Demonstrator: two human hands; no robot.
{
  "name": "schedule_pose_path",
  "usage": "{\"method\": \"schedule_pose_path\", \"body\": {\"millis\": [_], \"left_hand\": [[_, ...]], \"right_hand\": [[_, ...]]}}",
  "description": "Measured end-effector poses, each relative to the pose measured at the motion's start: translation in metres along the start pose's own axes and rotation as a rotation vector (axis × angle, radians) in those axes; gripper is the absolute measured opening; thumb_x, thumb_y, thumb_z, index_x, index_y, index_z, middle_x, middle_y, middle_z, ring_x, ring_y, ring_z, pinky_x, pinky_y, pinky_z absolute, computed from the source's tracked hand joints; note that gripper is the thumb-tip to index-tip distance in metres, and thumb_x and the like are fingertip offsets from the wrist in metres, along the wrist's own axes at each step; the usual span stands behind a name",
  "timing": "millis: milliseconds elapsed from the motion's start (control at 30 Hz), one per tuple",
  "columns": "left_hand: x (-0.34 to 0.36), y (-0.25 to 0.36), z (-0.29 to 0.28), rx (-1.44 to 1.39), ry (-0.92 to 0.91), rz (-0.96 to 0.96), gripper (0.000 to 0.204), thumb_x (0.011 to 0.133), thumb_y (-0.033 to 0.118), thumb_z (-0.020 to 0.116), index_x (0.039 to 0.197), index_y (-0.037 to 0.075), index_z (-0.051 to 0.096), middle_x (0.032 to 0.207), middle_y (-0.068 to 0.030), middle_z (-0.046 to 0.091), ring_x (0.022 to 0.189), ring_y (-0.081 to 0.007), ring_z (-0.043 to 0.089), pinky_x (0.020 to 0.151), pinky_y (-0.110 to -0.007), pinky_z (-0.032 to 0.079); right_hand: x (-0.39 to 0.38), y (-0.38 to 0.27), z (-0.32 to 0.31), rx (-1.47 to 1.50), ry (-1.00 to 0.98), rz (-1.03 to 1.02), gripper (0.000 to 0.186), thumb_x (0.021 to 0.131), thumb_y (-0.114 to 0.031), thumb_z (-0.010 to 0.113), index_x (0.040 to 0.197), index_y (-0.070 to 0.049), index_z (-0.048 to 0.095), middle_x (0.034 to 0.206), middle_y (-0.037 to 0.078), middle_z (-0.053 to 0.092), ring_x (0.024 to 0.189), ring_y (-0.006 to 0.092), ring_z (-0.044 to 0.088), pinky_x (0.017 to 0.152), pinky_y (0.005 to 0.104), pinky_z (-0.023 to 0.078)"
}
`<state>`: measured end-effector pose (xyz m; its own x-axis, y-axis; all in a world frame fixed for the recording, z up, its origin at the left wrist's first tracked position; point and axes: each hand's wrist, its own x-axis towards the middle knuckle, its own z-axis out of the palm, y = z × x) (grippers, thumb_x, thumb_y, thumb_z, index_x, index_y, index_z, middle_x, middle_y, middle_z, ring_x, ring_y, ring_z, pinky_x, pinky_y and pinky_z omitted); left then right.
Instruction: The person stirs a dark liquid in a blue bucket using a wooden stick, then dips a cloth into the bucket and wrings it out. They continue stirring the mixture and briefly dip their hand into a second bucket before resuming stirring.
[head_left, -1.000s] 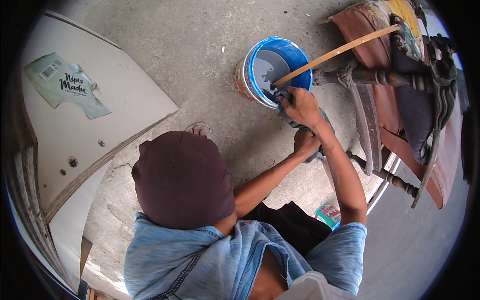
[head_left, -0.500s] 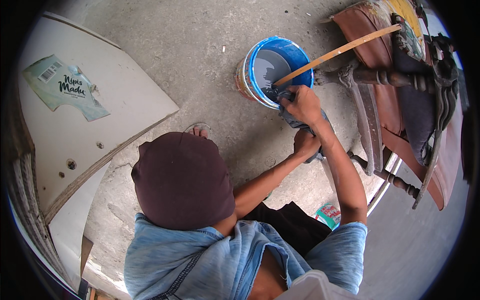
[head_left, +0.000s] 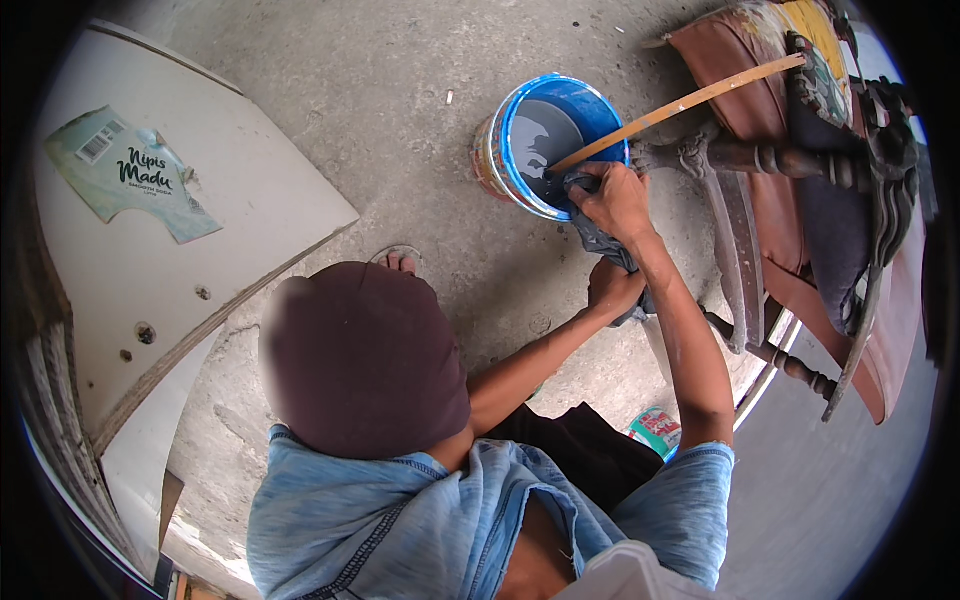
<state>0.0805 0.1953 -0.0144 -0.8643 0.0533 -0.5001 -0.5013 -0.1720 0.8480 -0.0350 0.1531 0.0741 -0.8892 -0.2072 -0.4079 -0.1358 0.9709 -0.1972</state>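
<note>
My own hands are not in view. Below me a person (head_left: 365, 360) in a dark head covering and blue shirt crouches, both arms stretched forward. Their right hand (head_left: 615, 205) grips a crumpled dark grey cloth (head_left: 595, 235) at the near right rim of a blue-rimmed bucket (head_left: 590, 88). Their left hand (head_left: 612, 285) is lower down on the same cloth, its fingers partly hidden. Grey liquid (head_left: 540, 130) lies in the bucket. A long wooden stick (head_left: 710, 95) slants out of it to the upper right.
Wooden chairs (head_left: 780, 160) with worn padding lie at right. A large pale board (head_left: 250, 190) with a torn green label takes up the left. A green and red tin (head_left: 655, 428) stands behind the person. The floor (head_left: 380, 70) is stained concrete.
The person's right hand has shifted slightly up and right with the top of the cloth. Their body and left hand stay nearly still, and the bucket is in much the same place.
</note>
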Motion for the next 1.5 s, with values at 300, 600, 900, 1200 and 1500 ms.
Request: {"method": "schedule_pose_path", "body": {"millis": [300,600,900,1200,1500], "left_hand": [[0.007,-0.001,-0.009,0.137,-0.183,-0.083,0.065,0.088,0.056,0.061,0.126,0.002,0.059,0.115,-0.0185,0.07,0.111,-0.035,0.066,0.088,-0.045,0.05],[0.0,0.0,-0.002,0.039,-0.052,-0.037,0.057,0.088,0.051,0.063,0.112,0.0,0.063,0.106,-0.0254,0.069,0.102,-0.0414,0.066,0.084,-0.049,0.051],[0.003,-0.011,-0.002,-0.001,-0.06,0.075,0.057,0.087,0.052,0.064,0.113,0.002,0.064,0.105,-0.0244,0.07,0.101,-0.0411,0.066,0.084,-0.049,0.051],[-0.004,-0.01,-0.001,0.034,0.01,0.017,0.04,0.08,0.034,0.068,0.1,-0.001,0.067,0.098,-0.0251,0.07,0.092,-0.0434,0.067,0.082,-0.05,0.052],[-0.011,0.006,-0.007,-0.034,0.049,0.05,0.04,0.08,0.032,0.067,0.1,-0.002,0.066,0.095,-0.0261,0.07,0.092,-0.0434,0.067,0.08,-0.05,0.051]], "right_hand": [[0.003,0.008,0.009,0.012,0.018,-0.042,0.032,0.08,-0.023,0.073,0.111,-0.016,0.078,0.102,0.01,0.077,0.1,0.0285,0.07,0.103,0.0496,0.034],[0.012,-0.002,0.008,-0.015,0.126,-0.142,0.024,0.078,-0.017,0.071,0.1,-0.009,0.073,0.091,0.013,0.075,0.091,0.0311,0.07,0.1,0.0442,0.037],[0.013,0.005,0.012,-0.15,0.207,-0.315,0.019,0.081,-0.015,0.072,0.099,-0.009,0.072,0.089,0.013,0.074,0.095,0.0297,0.069,0.103,0.0499,0.032],[0.007,0.012,0.005,0.357,0.155,-0.143,0.02,0.085,-0.015,0.07,0.104,-0.011,0.074,0.075,0.011,0.071,0.071,0.0255,0.066,0.092,0.0425,0.038],[0.007,0.01,0.015,0.148,0.269,-0.191,0.022,0.081,-0.017,0.072,0.103,-0.013,0.076,0.076,0.013,0.072,0.086,0.0318,0.068,0.104,0.0513,0.034]]}}
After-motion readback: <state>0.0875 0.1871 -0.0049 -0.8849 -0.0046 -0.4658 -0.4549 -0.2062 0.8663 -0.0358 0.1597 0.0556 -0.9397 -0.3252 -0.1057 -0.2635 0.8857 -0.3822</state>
